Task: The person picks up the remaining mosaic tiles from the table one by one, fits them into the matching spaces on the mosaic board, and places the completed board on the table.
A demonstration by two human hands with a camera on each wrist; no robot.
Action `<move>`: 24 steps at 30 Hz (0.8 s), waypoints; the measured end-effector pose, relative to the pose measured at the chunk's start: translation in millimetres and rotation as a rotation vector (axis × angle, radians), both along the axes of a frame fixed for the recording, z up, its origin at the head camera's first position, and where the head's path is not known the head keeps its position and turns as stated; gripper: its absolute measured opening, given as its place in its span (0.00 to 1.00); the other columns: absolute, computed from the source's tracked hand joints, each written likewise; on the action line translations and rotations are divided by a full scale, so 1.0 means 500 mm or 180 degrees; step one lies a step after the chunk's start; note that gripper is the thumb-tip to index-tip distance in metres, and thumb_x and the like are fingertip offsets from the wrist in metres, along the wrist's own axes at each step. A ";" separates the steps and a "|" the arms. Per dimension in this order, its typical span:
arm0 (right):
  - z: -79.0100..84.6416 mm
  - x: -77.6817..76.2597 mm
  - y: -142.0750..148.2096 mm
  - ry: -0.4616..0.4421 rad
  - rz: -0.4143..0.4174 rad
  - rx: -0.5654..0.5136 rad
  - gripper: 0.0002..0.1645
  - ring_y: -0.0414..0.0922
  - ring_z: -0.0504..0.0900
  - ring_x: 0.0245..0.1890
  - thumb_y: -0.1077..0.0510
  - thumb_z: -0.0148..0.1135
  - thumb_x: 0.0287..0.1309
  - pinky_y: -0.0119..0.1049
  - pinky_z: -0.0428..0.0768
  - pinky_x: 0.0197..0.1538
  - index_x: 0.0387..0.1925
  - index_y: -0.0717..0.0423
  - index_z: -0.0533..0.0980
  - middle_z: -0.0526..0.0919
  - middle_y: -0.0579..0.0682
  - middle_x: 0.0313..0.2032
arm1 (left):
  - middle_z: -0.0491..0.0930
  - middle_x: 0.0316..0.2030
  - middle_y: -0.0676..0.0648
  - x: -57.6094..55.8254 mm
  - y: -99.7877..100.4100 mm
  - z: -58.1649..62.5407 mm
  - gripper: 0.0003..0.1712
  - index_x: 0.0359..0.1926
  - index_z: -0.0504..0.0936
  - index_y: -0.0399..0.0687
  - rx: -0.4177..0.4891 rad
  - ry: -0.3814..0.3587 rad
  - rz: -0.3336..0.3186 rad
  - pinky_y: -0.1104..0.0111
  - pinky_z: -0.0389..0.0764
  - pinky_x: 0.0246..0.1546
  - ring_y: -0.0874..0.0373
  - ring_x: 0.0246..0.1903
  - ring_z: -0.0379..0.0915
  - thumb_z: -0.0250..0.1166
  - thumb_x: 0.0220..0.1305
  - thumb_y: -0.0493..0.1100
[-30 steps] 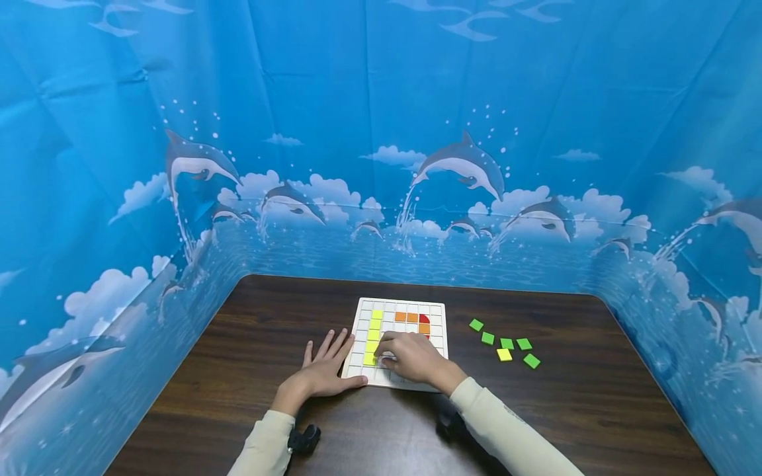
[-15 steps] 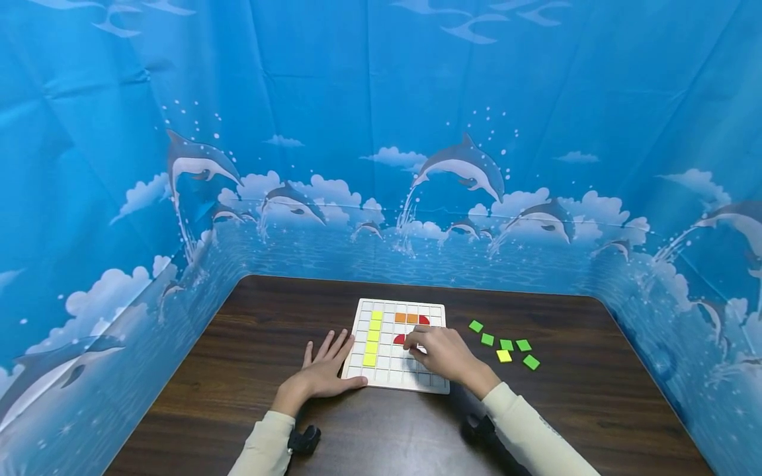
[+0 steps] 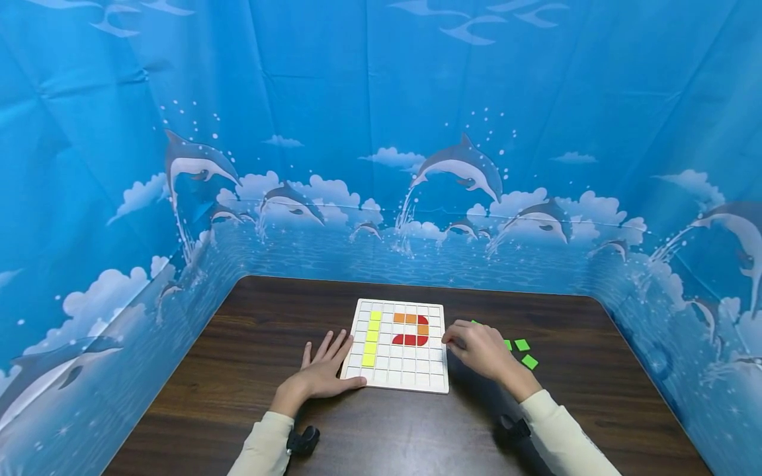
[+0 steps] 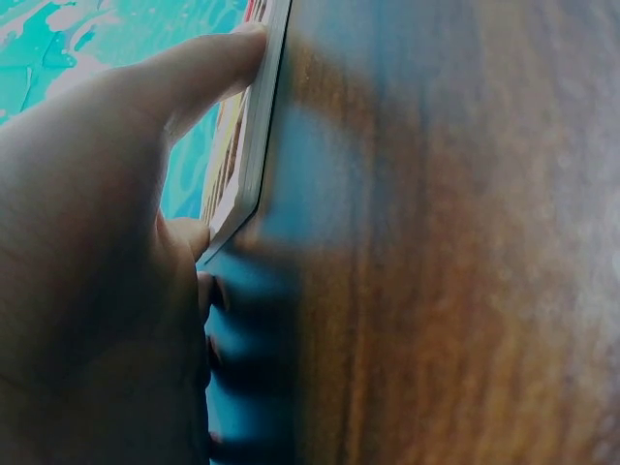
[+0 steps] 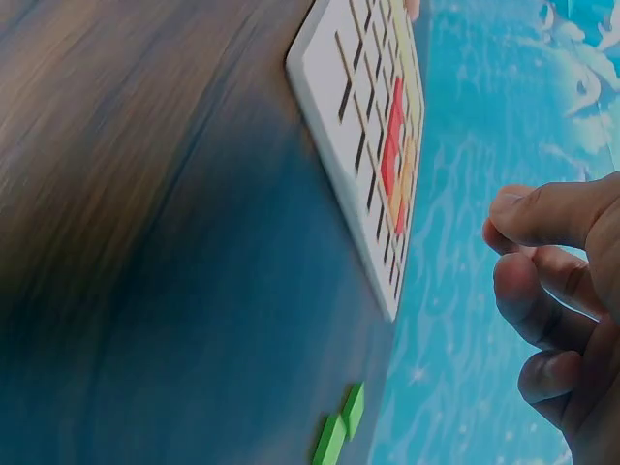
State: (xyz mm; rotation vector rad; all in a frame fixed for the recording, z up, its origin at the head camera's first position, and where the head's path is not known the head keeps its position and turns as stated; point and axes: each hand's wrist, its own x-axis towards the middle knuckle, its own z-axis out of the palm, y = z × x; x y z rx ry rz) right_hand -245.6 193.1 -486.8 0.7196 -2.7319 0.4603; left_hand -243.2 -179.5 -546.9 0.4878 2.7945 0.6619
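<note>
A white gridded board (image 3: 411, 378) lies on the dark wooden table. My left hand (image 3: 324, 372) rests flat with spread fingers at its left side, the thumb over the near left corner. In the left wrist view that thumb lies across the board's edge (image 4: 263, 107). A column of yellow square tiles (image 3: 371, 337) stands on the board's left part; orange tiles (image 3: 406, 318) and red tiles (image 3: 409, 340) form a hooked shape to the right. Just past the right edge hovers my right hand (image 3: 483, 348), fingers loosely bent, nothing seen between them in the right wrist view.
Loose green tiles (image 3: 530, 361) lie right of the board, some covered by the right hand in the head view. Two green tiles (image 5: 330, 441) show low in the right wrist view. A blue dolphin-print curtain (image 3: 381, 251) borders the table's far edge and sides.
My right hand has moved right, from above the board's middle to beyond its right edge, uncovering the red and orange tiles. It now hides the loose yellow tile. The left hand has stayed put.
</note>
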 end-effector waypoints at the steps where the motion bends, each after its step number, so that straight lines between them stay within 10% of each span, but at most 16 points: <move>1: -0.002 0.001 0.008 -0.0002 -0.0023 -0.0002 0.06 0.34 0.76 0.28 0.60 0.78 0.59 0.30 0.75 0.30 0.37 0.46 0.89 0.87 0.39 0.35 | 0.40 0.88 0.46 0.001 0.001 0.004 0.64 0.88 0.46 0.59 -0.0009 -0.0009 0.0005 0.28 0.25 0.77 0.39 0.86 0.28 0.58 0.63 0.83; 7: -0.013 0.004 0.059 -0.0076 -0.0180 -0.0011 0.05 0.34 0.79 0.28 0.61 0.78 0.61 0.31 0.77 0.29 0.37 0.47 0.89 0.88 0.39 0.35 | 0.41 0.88 0.46 0.005 0.009 0.030 0.63 0.88 0.48 0.55 -0.0160 -0.0134 0.0061 0.30 0.28 0.79 0.40 0.87 0.31 0.62 0.65 0.78; 24: -0.058 0.013 0.193 -0.0441 -0.0527 0.0047 0.10 0.36 0.77 0.28 0.62 0.77 0.61 0.33 0.69 0.25 0.43 0.47 0.89 0.89 0.47 0.45 | 0.39 0.88 0.49 -0.012 -0.003 -0.016 0.66 0.88 0.44 0.62 -0.0136 0.0008 0.0054 0.30 0.26 0.78 0.41 0.87 0.28 0.57 0.60 0.86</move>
